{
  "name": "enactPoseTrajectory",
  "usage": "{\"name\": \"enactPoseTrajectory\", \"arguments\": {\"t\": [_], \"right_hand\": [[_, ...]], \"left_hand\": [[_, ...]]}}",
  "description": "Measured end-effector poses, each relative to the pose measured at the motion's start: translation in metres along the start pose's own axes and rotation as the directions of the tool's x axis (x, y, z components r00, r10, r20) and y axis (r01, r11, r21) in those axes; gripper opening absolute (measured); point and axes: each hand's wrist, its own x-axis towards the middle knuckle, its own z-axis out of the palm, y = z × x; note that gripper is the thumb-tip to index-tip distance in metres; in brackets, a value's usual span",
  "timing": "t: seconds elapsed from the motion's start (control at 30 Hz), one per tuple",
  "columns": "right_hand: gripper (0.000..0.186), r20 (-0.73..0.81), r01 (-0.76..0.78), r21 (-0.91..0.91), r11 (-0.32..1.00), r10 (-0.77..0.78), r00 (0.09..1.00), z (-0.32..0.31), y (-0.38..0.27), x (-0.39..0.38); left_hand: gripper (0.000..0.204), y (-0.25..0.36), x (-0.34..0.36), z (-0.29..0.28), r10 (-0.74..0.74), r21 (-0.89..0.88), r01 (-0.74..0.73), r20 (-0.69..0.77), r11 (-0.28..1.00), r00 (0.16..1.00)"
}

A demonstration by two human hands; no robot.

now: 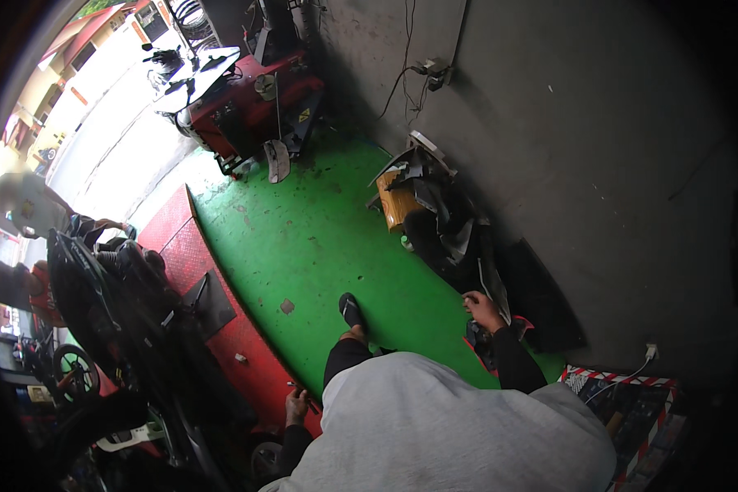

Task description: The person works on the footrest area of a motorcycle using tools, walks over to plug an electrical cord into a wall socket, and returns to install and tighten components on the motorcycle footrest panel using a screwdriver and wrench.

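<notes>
My left hand (pixel 297 407) hangs low beside the red ramp-like platform (pixel 250 357). Its fingers are closed around a small, thin thing with a pale metallic end, too small to name. On the other side my right hand (pixel 485 311) is raised with its fingers curled in, and nothing shows in it. Below that hand lie red and black body panels (pixel 485 344) on the floor. A dark motorcycle (pixel 127 303) stands on the platform to my left. One foot in a black sandal (pixel 351 310) is forward on the green floor (pixel 303 246).
Along the grey wall (pixel 582 164) lies a heap of black plastic parts (pixel 447 217) with a yellow-brown container (pixel 398 201). A red machine (pixel 250 107) stands at the far left. Another person (pixel 37 205) is beyond the motorcycle. A striped-edged case (pixel 623 379) sits at the right.
</notes>
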Motion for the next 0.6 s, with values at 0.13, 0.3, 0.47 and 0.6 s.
{"name": "enactPoseTrajectory", "arguments": {"t": [0.13, 0.3, 0.47, 0.6], "right_hand": [[0.025, 0.151, 0.091, -0.05, 0.995, -0.083, 0.985, 0.069, -0.119, 0.068], [0.038, 0.262, 0.187, -0.083, 0.979, -0.16, 0.952, 0.122, -0.257, 0.121], [0.047, 0.312, 0.194, 0.212, 0.958, -0.255, 0.915, 0.133, -0.358, 0.227], [0.04, 0.343, 0.188, 0.257, 0.948, -0.272, 0.899, 0.119, -0.397, 0.318]], "left_hand": [[0.018, 0.156, 0.102, -0.006, 0.164, -0.158, -0.175, -0.077, 0.972, 0.983], [0.023, 0.418, 0.182, 0.036, 0.36, 0.067, -0.42, 0.408, 0.905, 0.839], [0.02, 0.615, 0.207, 0.143, 0.486, 0.103, -0.732, 0.685, 0.674, 0.543], [0.02, 0.718, 0.237, 0.203, 0.426, -0.014, -0.671, 0.783, 0.741, 0.454]]}}
